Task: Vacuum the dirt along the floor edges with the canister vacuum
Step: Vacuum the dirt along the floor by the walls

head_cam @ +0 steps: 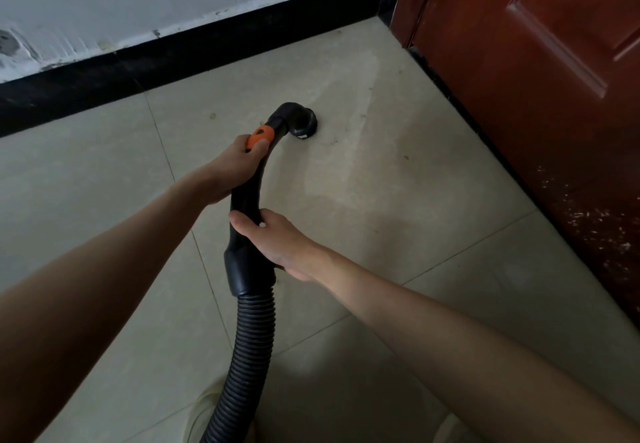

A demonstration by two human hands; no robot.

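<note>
Two hands, left hand (239,165) and right hand (277,242), grip one vacuum handle (247,197).

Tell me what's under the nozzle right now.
The nozzle sits on the beige floor tile, with specks nearby. Anything beneath its mouth is covered.

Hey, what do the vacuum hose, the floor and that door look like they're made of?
Vacuum hose: black ribbed tube, probably flexible plastic with a dull sheen.
Floor: large pale beige squares with thin joint lines, likely ceramic tile, matte and dusty.
Door: reddish-brown with a raised panel moulding, probably painted or varnished wood; white flecks mark its lower part.
</note>
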